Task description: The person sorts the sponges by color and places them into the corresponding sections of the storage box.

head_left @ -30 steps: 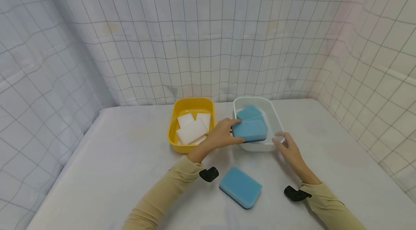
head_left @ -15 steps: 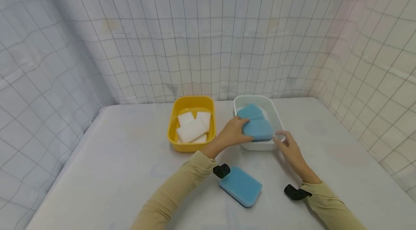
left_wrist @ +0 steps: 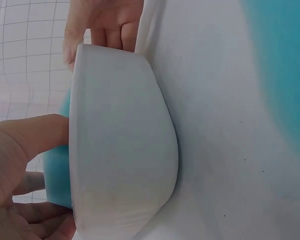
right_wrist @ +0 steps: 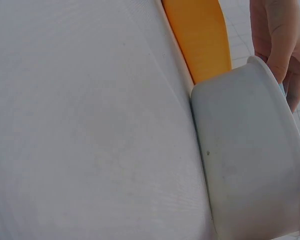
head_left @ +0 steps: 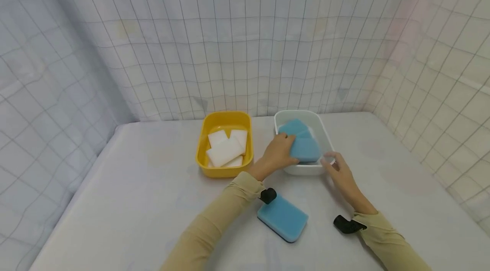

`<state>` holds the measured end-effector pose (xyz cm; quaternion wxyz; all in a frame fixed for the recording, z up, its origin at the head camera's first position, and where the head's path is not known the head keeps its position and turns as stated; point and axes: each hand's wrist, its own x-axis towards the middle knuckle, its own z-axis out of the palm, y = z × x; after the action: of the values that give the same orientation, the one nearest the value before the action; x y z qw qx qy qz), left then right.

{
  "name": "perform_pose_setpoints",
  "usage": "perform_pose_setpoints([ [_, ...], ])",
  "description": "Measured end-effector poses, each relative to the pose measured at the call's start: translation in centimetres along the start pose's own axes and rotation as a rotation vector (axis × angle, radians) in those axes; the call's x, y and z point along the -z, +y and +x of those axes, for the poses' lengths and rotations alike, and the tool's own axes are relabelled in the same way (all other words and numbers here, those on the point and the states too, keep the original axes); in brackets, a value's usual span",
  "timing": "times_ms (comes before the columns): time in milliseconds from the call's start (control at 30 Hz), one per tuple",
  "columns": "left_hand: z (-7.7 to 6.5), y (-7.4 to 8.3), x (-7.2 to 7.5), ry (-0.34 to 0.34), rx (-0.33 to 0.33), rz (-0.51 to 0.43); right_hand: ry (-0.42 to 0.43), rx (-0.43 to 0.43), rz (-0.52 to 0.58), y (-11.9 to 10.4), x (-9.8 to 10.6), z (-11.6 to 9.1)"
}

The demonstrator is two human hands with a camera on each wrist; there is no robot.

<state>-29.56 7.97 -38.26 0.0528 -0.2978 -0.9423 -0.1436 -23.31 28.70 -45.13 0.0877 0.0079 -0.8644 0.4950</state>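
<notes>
In the head view my left hand (head_left: pixel 277 154) pinches a blue sponge (head_left: pixel 306 149) between thumb and fingers inside the white tub (head_left: pixel 306 170). Another blue sponge (head_left: pixel 293 126) lies behind it in the same tub. The left wrist view shows the thumb over the tub's rim, with part of the held sponge (left_wrist: pixel 58 175) beside the fingers. My right hand (head_left: pixel 340 174) holds the tub's right rim near its front corner, with curled fingers against the outside wall. A third blue sponge (head_left: pixel 285 220) with a dark underside lies on the table in front.
Left of the white tub stands a yellow tub (head_left: pixel 223 172) with several white sponge pads (head_left: pixel 226 152) in it. A white cloth covers the table (head_left: pixel 134 203). Grid-patterned curtains (head_left: pixel 229 49) hang behind and at both sides.
My left hand has moved right and lowered the blue sponge farther into the white tub, partly covering it. The right hand stays at the rim.
</notes>
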Motion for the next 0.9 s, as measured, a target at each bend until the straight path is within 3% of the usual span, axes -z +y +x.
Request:
perform_pose_setpoints([
  [200,0.3,0.0,0.2,-0.057,0.001,-0.034,-0.009,-0.02,0.017,-0.2,0.1,0.0],
  [367,0.2,-0.3,0.1,-0.054,-0.02,-0.09,-0.006,-0.002,0.022,-0.1,0.1,0.1],
  [533,-0.2,-0.8,0.1,0.011,-0.028,-0.211,0.006,-0.002,0.016,0.0,0.1,0.2],
  [733,-0.8,-1.8,0.0,0.141,-0.079,-0.329,-0.013,-0.026,0.005,0.0,0.1,0.3],
  [900,-1.5,-2.5,0.3,0.198,-0.134,-0.403,-0.013,-0.023,0.003,-0.1,0.0,0.1],
])
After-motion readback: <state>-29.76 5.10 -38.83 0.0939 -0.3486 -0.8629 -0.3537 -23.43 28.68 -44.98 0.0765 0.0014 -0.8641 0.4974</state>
